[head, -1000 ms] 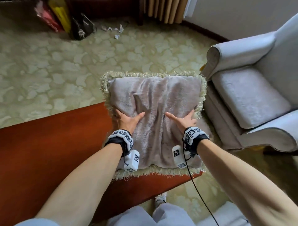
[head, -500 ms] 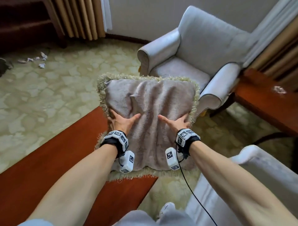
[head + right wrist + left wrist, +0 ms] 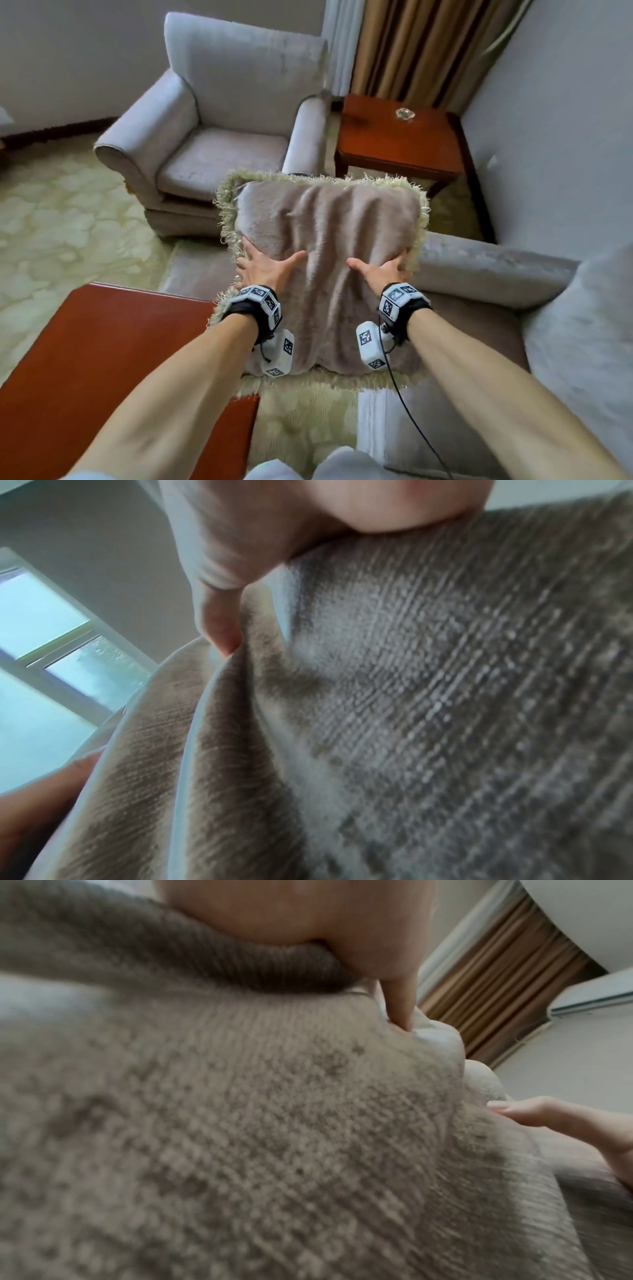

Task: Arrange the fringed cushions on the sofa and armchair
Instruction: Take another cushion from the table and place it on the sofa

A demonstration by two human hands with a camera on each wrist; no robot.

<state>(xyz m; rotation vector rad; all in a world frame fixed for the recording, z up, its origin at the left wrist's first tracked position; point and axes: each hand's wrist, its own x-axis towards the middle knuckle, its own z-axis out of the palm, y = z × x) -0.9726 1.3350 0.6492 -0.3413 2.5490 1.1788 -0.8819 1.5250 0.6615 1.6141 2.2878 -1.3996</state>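
Cushion (image 3: pixel 325 260) in our grip, we have swung round since a second ago: the armchair (image 3: pixel 219 137) now sits at eleven o'clock. Left hand (image 3: pixel 265 270) and right hand (image 3: pixel 380 270) clasp its sides, thumbs on top. Placement looks close.

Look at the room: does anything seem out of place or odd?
Only one small thing: a crumpled clear wrapper-like scrap lies alone on the red-brown wooden side table beside the pale grey upholstered armchair; it resembles litter.
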